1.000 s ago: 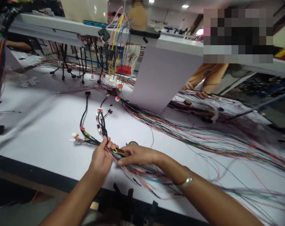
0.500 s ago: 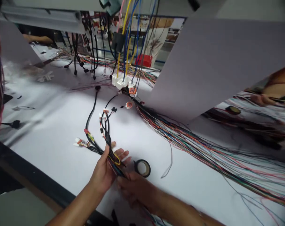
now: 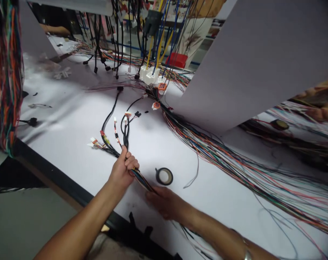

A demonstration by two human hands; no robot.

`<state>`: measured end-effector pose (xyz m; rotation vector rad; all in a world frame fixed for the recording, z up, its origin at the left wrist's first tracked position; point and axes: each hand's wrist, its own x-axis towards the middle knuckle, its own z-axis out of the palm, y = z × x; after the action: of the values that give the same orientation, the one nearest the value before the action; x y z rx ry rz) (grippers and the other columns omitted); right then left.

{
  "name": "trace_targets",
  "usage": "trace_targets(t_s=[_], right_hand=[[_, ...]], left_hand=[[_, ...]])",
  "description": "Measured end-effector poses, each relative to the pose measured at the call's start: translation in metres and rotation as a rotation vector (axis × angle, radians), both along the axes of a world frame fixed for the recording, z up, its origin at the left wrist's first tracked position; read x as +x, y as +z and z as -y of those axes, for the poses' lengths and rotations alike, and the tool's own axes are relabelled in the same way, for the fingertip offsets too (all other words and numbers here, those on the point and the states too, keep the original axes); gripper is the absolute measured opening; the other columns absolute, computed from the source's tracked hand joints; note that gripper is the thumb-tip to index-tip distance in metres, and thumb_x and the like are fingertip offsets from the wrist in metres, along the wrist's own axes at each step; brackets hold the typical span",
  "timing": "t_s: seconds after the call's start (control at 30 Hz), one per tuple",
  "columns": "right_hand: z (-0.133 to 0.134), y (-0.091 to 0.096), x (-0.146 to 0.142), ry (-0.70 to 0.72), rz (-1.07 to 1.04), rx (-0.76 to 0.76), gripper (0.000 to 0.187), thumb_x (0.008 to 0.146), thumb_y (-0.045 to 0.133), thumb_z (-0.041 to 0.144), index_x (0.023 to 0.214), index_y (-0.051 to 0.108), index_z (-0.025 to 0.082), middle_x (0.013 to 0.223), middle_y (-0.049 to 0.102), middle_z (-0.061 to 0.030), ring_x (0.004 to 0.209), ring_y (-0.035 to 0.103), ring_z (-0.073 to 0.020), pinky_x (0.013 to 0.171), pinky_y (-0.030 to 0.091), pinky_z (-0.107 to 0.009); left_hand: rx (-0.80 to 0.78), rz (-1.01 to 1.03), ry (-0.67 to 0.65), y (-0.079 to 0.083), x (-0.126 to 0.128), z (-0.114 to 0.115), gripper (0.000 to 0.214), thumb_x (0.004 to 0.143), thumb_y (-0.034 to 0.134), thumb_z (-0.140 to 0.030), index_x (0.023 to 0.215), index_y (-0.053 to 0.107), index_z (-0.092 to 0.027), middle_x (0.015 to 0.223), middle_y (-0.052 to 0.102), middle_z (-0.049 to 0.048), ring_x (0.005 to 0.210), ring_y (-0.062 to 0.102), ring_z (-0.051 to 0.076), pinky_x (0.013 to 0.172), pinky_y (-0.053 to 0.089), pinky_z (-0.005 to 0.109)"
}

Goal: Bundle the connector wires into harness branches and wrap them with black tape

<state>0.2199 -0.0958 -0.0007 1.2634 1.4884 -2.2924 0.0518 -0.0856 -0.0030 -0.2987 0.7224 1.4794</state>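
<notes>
A wire harness (image 3: 141,180) runs between my two hands over the white tabletop. My left hand (image 3: 123,167) is wrapped round it just below where its black branches fan out. Those branches end in a white-and-orange connector (image 3: 127,115), a black connector (image 3: 120,89) and white plugs (image 3: 93,143). Farther down the bundle, my right hand (image 3: 166,203) is closed on it, the fingers partly hidden. Loose wire tails trail below that hand toward the lower edge. Right of the harness lies a roll of black tape (image 3: 164,176), touched by neither hand.
A long bundle of coloured wires (image 3: 223,155) crosses the table on the right. White connector blocks (image 3: 150,74) with hanging cables stand at the back. A thick coloured wire bunch (image 3: 6,79) hangs at left. Another person's hand (image 3: 324,108) shows at far right.
My left hand has gone from loosely open under the harness to wrapped round it. My right hand has moved down the bundle, away from the left. The camera view has shifted.
</notes>
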Motion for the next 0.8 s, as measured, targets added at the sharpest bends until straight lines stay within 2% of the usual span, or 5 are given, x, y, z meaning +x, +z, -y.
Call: trace_targets(t_s=[0.17, 0.27, 0.37, 0.57, 0.8], right_hand=[[0.019, 0.014, 0.038, 0.068, 0.043, 0.329, 0.022, 0.091, 0.043, 0.036, 0.081, 0.052, 0.019, 0.057, 0.040, 0.0056, 0.046, 0.037, -0.0077, 0.040, 0.032, -0.018], [0.030, 0.028, 0.048, 0.047, 0.077, 0.764, 0.019, 0.092, 0.045, 0.034, 0.101, 0.056, 0.021, 0.086, 0.059, -0.0042, 0.076, 0.056, -0.0170, 0.068, 0.048, -0.029], [0.030, 0.035, 0.038, -0.049, 0.058, 1.154, 0.022, 0.093, 0.045, 0.027, 0.112, 0.055, 0.023, 0.106, 0.058, -0.0090, 0.098, 0.054, -0.0214, 0.085, 0.045, -0.037], [0.005, 0.018, -0.010, 0.006, 0.104, 1.224, 0.021, 0.093, 0.042, 0.021, 0.089, 0.062, 0.020, 0.081, 0.061, -0.0045, 0.074, 0.056, -0.0161, 0.066, 0.044, -0.027], [-0.006, 0.013, -0.030, 0.218, 0.360, 1.268, 0.017, 0.089, 0.048, 0.020, 0.093, 0.064, 0.022, 0.084, 0.065, -0.0034, 0.077, 0.058, -0.0180, 0.063, 0.036, -0.027]], left_hand=[[0.118, -0.013, -0.054, -0.006, -0.005, 0.000, 0.046, 0.086, 0.046, -0.051, 0.056, 0.044, -0.017, 0.041, 0.032, -0.0078, 0.037, 0.034, 0.006, 0.048, 0.043, 0.020], [0.159, -0.028, -0.116, -0.008, -0.007, 0.002, 0.043, 0.085, 0.048, -0.051, 0.059, 0.047, -0.017, 0.045, 0.037, -0.0069, 0.041, 0.038, 0.007, 0.058, 0.047, 0.023], [0.173, -0.046, -0.152, -0.008, -0.010, 0.004, 0.041, 0.085, 0.049, -0.050, 0.061, 0.048, -0.017, 0.046, 0.039, -0.0066, 0.043, 0.040, 0.008, 0.063, 0.048, 0.025], [0.156, -0.060, -0.165, -0.009, -0.012, 0.005, 0.042, 0.084, 0.051, -0.051, 0.059, 0.048, -0.018, 0.046, 0.041, -0.0056, 0.045, 0.043, 0.010, 0.064, 0.048, 0.025], [0.136, -0.057, -0.184, -0.010, -0.013, 0.005, 0.041, 0.082, 0.054, -0.051, 0.058, 0.050, -0.018, 0.051, 0.050, -0.0012, 0.056, 0.054, 0.016, 0.066, 0.050, 0.032]])
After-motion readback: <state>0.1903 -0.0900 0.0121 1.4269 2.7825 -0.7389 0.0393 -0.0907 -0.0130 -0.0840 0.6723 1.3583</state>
